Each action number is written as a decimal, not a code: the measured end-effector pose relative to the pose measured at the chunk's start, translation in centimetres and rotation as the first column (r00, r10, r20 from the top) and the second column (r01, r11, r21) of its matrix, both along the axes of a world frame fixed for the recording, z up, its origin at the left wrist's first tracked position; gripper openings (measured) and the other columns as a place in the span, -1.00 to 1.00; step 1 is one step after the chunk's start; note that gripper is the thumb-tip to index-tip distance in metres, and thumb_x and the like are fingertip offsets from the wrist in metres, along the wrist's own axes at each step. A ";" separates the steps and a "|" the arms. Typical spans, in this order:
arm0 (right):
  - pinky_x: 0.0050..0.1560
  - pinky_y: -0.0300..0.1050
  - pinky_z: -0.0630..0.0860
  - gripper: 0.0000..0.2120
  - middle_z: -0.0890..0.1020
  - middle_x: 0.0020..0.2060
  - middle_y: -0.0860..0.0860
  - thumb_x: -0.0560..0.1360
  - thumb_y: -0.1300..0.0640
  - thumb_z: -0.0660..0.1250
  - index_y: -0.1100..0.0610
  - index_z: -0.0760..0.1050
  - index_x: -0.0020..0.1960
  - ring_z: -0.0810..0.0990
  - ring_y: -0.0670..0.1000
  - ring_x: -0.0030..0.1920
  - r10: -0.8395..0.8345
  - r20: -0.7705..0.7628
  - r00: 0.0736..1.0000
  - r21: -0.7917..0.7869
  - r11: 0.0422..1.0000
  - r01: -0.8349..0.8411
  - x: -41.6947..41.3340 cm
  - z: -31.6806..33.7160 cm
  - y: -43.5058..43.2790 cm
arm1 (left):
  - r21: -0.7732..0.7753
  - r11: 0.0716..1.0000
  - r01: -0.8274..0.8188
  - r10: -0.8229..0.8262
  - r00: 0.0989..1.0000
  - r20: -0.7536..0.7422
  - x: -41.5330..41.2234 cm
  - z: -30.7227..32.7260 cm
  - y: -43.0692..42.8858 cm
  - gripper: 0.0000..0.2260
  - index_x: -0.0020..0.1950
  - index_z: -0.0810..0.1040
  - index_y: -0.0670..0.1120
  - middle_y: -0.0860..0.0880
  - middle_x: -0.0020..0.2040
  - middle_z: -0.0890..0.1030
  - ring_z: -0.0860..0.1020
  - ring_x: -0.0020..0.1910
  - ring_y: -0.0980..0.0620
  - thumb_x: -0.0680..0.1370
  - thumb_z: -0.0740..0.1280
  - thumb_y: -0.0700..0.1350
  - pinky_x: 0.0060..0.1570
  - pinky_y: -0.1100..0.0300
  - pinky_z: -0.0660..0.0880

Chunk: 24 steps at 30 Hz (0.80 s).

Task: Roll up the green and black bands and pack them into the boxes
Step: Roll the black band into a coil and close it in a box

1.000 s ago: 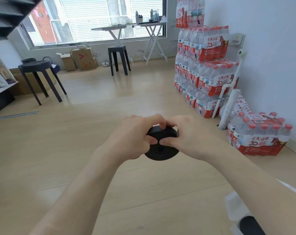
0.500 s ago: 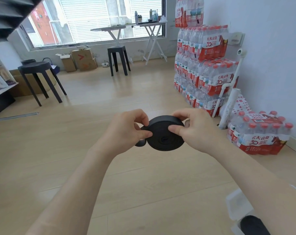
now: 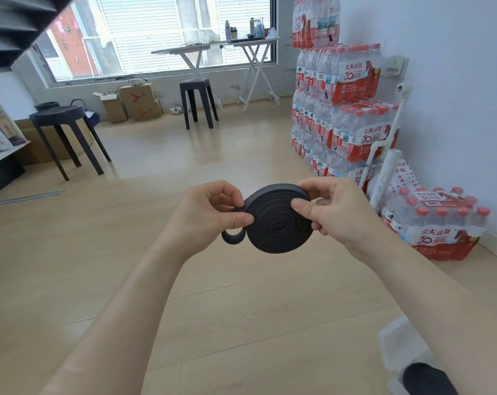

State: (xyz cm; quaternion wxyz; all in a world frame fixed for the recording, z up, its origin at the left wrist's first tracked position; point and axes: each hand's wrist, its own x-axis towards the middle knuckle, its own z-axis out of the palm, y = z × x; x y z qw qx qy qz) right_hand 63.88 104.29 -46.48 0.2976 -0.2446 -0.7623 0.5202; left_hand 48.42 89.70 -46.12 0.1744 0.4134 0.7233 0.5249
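Note:
A black band [image 3: 278,223], wound into a flat spiral disc, is held up in front of me above the floor. My left hand [image 3: 210,215] pinches its left edge, where a small loose loop of the band's end hangs down. My right hand [image 3: 335,209] grips the disc's right edge, thumb on its face. A white box [image 3: 401,346] lies on the floor at the lower right, and beside it another dark rolled band [image 3: 424,380] is partly cut off by the frame edge. No green band is in view.
Stacked packs of bottled water [image 3: 341,109] line the right wall, with one more pack [image 3: 438,226] on the floor near my right hand. Two black stools [image 3: 67,132] and folding tables stand further back by the window. Bare wooden floor lies below my arms.
My hands have spread apart and lifted slightly, uncovering the face of the rolled black band. The disc has tilted so its spiral now shows, and the loose end loop hangs at the left.

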 end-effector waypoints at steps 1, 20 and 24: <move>-0.53 -0.28 0.34 -0.87 0.57 -0.32 -0.01 0.47 0.26 0.41 0.14 0.59 0.02 0.41 -0.08 -0.54 -0.002 -0.015 1.000 -0.026 1.000 0.002 0.0 0.0 0.1 | 0.025 1.000 0.000 -0.001 0.999 0.036 0.0 0.0 0.0 -0.78 -0.25 0.54 -0.07 -0.03 -0.28 0.64 0.59 -0.27 0.03 0.30 0.56 -0.26 -0.15 0.15 0.50; -0.58 -0.35 0.25 -0.83 0.52 -0.44 -0.06 0.51 0.29 0.35 0.27 0.56 0.10 0.34 -0.16 -0.58 -0.073 -0.229 0.971 -0.349 0.937 -0.012 -0.1 -0.5 1.3 | 0.306 0.948 -0.089 -0.037 0.922 0.385 1.0 -0.8 1.0 -0.92 -0.16 0.64 -0.15 -0.05 -0.29 0.63 0.53 -0.30 -0.01 0.48 0.38 -0.28 -0.11 0.09 0.50; -0.59 -0.37 0.24 -0.84 0.49 -0.39 0.00 0.52 0.29 0.33 0.27 0.57 0.09 0.33 -0.17 -0.57 -0.086 -0.259 0.962 -0.414 0.910 -0.030 -0.2 -0.5 1.2 | 0.311 0.934 -0.174 0.078 0.952 0.297 1.6 -0.7 1.3 -0.89 -0.21 0.70 -0.03 0.01 -0.30 0.66 0.57 -0.32 0.04 0.47 0.43 -0.21 0.02 0.05 0.53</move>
